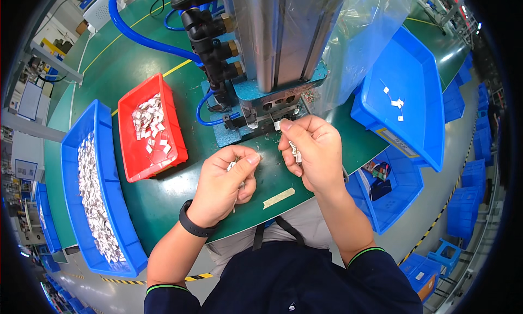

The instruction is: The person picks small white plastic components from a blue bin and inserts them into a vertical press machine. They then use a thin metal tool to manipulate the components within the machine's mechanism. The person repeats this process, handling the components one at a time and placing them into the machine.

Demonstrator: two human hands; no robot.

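My left hand [222, 184] is closed in front of the press, its fingers curled around small white blocks with thin wire leads [232, 165]. My right hand [318, 153] pinches another white block [277, 125] between thumb and forefinger, close to the lower jaw of the pneumatic press [267, 109]. More of these white blocks [295, 152] are tucked under the curled fingers of that hand. Whether the pinched block touches the press, I cannot tell. The hands are apart, above the green table [256, 210].
To the left stand a red bin [155, 174] and a long blue bin [117, 205], both holding white blocks. A tilted blue bin [422, 90] at right holds a few wired pieces. Another blue bin [400, 210] sits below it. Blue hoses [147, 40] and a clear plastic bag [365, 47] flank the press.
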